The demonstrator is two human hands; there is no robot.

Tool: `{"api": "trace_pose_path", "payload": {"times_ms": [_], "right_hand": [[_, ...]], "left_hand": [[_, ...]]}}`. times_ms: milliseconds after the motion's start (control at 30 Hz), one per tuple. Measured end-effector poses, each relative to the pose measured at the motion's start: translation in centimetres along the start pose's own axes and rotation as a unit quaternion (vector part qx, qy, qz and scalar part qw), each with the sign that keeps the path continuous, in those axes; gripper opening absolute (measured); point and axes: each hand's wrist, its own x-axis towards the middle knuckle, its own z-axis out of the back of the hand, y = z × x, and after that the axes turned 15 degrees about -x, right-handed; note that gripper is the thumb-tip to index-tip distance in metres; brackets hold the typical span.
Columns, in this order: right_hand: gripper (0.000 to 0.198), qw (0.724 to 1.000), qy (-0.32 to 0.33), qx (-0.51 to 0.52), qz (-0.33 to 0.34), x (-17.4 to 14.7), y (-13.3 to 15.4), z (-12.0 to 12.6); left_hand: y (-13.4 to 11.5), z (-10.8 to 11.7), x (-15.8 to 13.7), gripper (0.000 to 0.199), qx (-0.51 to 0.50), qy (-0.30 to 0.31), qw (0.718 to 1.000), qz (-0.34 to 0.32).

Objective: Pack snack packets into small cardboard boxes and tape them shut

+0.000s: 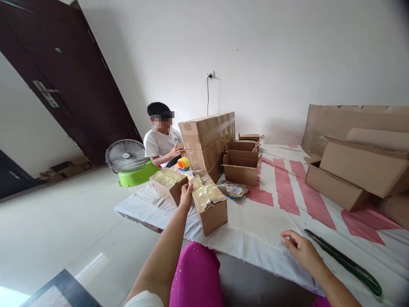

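Observation:
My left hand (pixel 186 197) is closed at the upper left edge of a small cardboard box (pixel 214 217), its fingertips against the box's top. Shiny yellowish tape covers that top. Just left of the hand stands a similar taped cardboard box (pixel 166 189). Near the table's front edge, my right hand (pixel 302 251) rests low over the cloth, holding nothing, its fingers loosely bent and apart. To its right lies a utility knife (pixel 347 264) with a green handle, untouched.
Sealed cartons (pixel 204 134) are stacked behind the taped boxes. Beside them are open boxes (pixel 241 166) and a crumpled packet (pixel 232 188). More open cartons (pixel 361 162) sit right. Across the table, a person (pixel 162 143) sits near an orange tape roll (pixel 183 163) and a fan (pixel 126 155).

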Motion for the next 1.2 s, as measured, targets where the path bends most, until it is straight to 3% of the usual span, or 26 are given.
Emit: {"api": "trace_pose_path", "payload": {"times_ms": [100, 200, 333, 433, 600, 767, 833, 1033, 1200], "right_hand": [[0.048, 1.0, 0.0, 0.024, 0.012, -0.3, 0.6, 0.1], [0.061, 0.997, -0.026, 0.07, 0.021, -0.6, 1.0, 0.5], [0.076, 0.985, -0.125, 0.122, -0.011, -0.4, 0.0, 2.1], [0.079, 0.973, -0.153, 0.163, -0.059, -0.4, -1.4, 3.7], [0.066, 0.947, -0.16, 0.254, -0.114, -0.3, -2.3, 4.4], [0.046, 0.91, -0.17, 0.359, -0.117, 0.2, -1.6, 3.4], [0.043, 0.905, -0.159, 0.376, -0.121, 0.1, -1.4, 3.3], [0.046, 0.871, -0.138, 0.448, -0.143, -0.9, -0.1, 4.3], [0.046, 0.861, -0.116, 0.471, -0.155, -1.3, 0.7, 5.2]], "left_hand": [[-0.3, -1.1, -2.4, 0.05, 0.036, 0.043, 0.998, 0.027], [-0.9, -2.9, -7.6, 0.051, 0.053, 0.125, 0.99, 0.029], [-3.1, -5.5, -15.3, 0.043, 0.05, 0.27, 0.962, 0.011], [-5.6, -6.9, -18.2, 0.033, 0.126, 0.345, 0.929, -0.032], [-7.6, -8.7, -17.5, 0.021, 0.121, 0.363, 0.915, -0.125], [-5.9, -9.3, -16.1, 0.027, 0.011, 0.401, 0.915, -0.04], [-4.9, -9.0, -16.1, 0.028, -0.051, 0.405, 0.912, -0.044], [-3.6, -8.0, -17.2, 0.023, -0.115, 0.361, 0.916, -0.132], [-3.0, -7.9, -18.7, 0.017, -0.174, 0.347, 0.901, -0.194]]}}
